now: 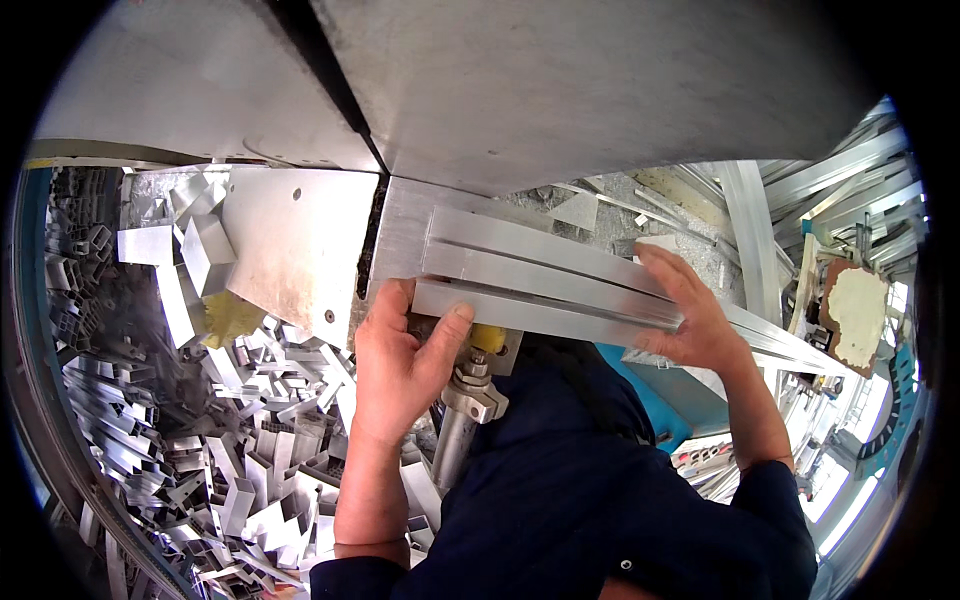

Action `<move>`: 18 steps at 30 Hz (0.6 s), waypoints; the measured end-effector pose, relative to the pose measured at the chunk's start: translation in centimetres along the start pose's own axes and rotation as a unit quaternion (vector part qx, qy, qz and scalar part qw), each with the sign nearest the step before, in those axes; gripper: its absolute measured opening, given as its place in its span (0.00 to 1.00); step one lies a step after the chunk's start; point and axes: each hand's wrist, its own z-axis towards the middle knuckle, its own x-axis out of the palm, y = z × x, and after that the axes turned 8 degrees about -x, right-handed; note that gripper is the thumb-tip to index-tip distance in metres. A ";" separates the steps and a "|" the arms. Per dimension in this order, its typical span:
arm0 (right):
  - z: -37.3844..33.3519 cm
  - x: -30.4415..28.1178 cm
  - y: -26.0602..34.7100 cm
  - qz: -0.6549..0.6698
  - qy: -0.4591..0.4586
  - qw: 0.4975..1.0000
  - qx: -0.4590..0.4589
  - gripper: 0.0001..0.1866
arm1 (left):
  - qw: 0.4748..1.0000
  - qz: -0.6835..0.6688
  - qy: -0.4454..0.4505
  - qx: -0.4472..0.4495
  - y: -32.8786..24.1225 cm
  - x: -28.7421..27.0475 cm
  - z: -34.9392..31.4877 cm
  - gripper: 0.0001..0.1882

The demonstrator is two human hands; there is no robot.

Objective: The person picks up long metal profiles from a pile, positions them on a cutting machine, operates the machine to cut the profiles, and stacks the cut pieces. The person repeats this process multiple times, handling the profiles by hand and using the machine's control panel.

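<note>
Pale metal pieces (262,470) lay heaped left of the bench (400,225), on which silver bars (545,283) rested side by side, the left hand (405,350) holding the nearest one's end while the right hand (690,315) clasped the row farther along.

Your view is bright overall, with strong contrast. Glare whitens many faces in the heap of metal offcuts (260,460) at lower left and lays a sheen over the flat metal plate (295,240); white strips (848,518) at lower right are blown out. The large metal panel (590,90) above you stays a dull, unevenly lit grey, and your navy clothing (600,490) sinks into shadow. Your left hand (405,350), your right hand (695,310) and the rectangular metal bars (550,312) look fairly sharp. Toward the rim, straight edges bow and detail softens before black corners.
</note>
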 end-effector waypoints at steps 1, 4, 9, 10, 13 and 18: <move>-0.3 0.3 0.0 -0.028 0.001 0.999 -0.016 0.41 | 1.000 0.022 0.013 -0.013 -0.2 -0.3 0.2 0.15; -0.1 1.0 -0.2 -0.034 -0.021 0.999 -0.017 0.35 | 0.995 -0.052 0.042 -0.073 -0.1 -0.7 0.2 0.13; 0.9 1.1 0.4 -0.003 -0.021 0.999 0.027 0.28 | 0.966 -0.224 0.056 -0.113 0.6 -0.1 0.4 0.11; 1.0 1.0 0.5 0.001 -0.022 0.999 0.029 0.28 | 0.966 -0.232 0.049 -0.101 0.8 -0.1 0.3 0.12; 0.8 0.7 0.2 -0.005 0.009 1.000 0.026 0.30 | 0.961 -0.259 0.010 -0.091 0.6 -0.4 0.3 0.13; 0.6 1.2 0.8 -0.032 -0.064 0.997 -0.039 0.28 | 0.956 -0.282 -0.020 -0.083 0.7 -1.3 0.9 0.13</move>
